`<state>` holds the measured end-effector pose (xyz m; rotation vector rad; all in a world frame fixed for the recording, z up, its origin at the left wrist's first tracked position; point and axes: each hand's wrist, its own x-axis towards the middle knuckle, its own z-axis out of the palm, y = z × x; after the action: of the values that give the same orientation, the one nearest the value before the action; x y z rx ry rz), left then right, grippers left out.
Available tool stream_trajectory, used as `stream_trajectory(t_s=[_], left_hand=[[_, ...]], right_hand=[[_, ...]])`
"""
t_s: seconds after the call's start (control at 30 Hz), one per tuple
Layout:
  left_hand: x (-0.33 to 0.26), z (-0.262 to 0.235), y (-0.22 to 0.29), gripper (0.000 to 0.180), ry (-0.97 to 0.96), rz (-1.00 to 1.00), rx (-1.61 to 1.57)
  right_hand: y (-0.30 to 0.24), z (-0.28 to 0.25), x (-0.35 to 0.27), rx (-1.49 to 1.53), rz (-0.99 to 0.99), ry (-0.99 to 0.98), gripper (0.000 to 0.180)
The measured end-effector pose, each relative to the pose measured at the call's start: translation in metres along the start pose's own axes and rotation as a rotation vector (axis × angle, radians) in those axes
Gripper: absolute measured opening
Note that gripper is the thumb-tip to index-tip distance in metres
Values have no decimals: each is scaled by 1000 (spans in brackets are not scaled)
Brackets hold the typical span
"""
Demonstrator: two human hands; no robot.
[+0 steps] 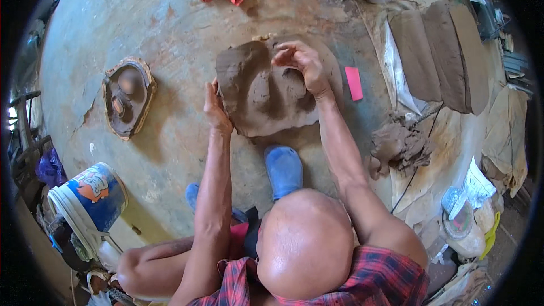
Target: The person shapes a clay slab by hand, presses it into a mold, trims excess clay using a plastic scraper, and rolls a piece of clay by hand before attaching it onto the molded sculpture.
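we see the left hand (217,107) set along the near-left edge of the brown clay slab (258,99), its fingers fairly straight; we cannot tell how firmly it grips, since the edge hides part of it, but it seems placed there to steady that side. the right hand (301,63) is loosely cupped over the far right of the slab, fingers bent and apart with nothing pinched between them; we cannot tell whether its fingertips touch the clay. the slab lies on the floor (181,28) in front of the blue shoe (284,170), probably so both arms reach it comfortably, and it dips into hollows.

just right of it lies a pink card (353,83); farther right are overlapping clay sheets (439,59) and a rough clay lump (399,147), perhaps put there to be handy. well to the left sits a rough-rimmed mold (129,99), apart from the slab, likely to leave working space.
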<state>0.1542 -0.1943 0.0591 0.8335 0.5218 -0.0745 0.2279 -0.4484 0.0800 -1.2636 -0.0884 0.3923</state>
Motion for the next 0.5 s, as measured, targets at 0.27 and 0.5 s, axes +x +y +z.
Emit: stream_trajectory(t_s=[0.27, 0.5], left_hand=[[-10, -7, -8, 73, 30, 19, -96], [-27, 1, -17, 77, 114, 74, -141]], right_hand=[[17, 7, -23, -7, -316, 223, 46], [22, 31, -36, -330, -730, 605, 61]])
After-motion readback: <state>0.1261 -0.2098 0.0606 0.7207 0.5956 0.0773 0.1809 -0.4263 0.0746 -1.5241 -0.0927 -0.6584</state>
